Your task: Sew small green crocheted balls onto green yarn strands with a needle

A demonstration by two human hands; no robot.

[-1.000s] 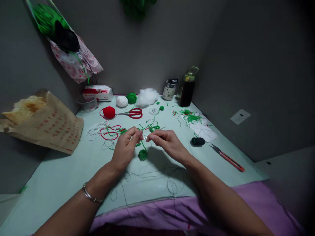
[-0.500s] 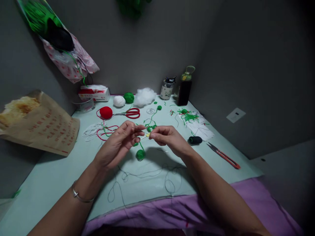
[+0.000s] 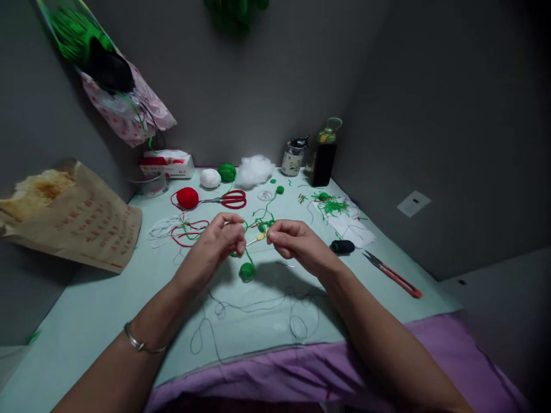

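My left hand (image 3: 224,240) is raised over the table with its fingers curled in, thumb close to the fingertips. Whatever it may pinch is too fine to see. Opposite it, my right hand (image 3: 295,240) is closed in a pinch, thumb against the index finger, and its content is likewise too small to make out. In the gap between them shows a crochet hook (image 3: 260,236) with a yellow handle and thin metal shaft. Green crocheted pieces (image 3: 262,227) lie behind. Below the hands are a small green ball (image 3: 247,271), a needle (image 3: 284,265) and a loose dark thread (image 3: 253,308).
Red-handled scissors (image 3: 232,199), a red yarn ball (image 3: 187,198) and white stuffing (image 3: 255,171) are at the back. To the right lie a black thread spool (image 3: 342,246), thread snips (image 3: 394,275) and green scraps (image 3: 331,205). A paper bag (image 3: 94,221) stands left.
My left hand has curled its fingers and drawn slightly away from the right, widening the gap. The right hand keeps its pinch, nearly in place.
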